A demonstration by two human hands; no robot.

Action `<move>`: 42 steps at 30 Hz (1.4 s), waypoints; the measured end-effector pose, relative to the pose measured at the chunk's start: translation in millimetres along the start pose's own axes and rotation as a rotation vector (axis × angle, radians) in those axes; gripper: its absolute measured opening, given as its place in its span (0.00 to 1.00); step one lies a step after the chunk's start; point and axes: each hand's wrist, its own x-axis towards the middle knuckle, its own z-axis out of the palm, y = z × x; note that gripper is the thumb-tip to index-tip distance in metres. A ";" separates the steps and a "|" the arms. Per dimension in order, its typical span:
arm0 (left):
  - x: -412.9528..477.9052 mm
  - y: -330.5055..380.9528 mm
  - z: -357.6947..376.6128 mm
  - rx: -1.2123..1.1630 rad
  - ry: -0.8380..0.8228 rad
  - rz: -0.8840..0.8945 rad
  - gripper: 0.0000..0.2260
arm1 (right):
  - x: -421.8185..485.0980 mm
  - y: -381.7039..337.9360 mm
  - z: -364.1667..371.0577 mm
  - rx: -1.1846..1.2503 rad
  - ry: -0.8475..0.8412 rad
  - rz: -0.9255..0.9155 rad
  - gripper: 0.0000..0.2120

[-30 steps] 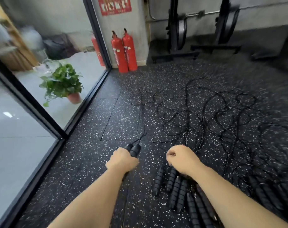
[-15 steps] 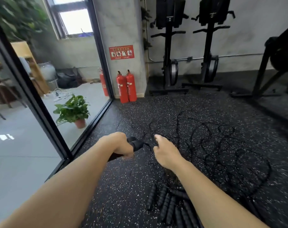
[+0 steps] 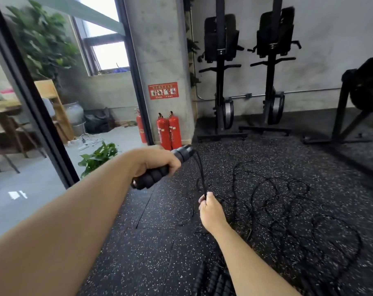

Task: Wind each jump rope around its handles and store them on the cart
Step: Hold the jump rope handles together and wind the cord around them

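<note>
So now the left hand (image 3: 158,161) has the handles (image 3: 153,177) lifted well above the floor pile (image 3: 213,278), and the right hand (image 3: 212,212) is off it, pinching the cord (image 3: 201,174).

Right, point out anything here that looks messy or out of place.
The jump ropes sprawl over the floor in one tangled heap beyond the right hand, which pinches one cord. Loose handles lie piled by that forearm. The left hand grips a handle pair. Nothing looks broken.

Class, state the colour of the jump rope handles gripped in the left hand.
The jump rope handles are black, shown best in the head view.
</note>
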 end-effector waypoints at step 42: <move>-48.2 -83.4 0.1 -0.162 0.328 0.027 0.06 | 34.1 -70.3 -42.7 -0.221 0.069 -0.069 0.09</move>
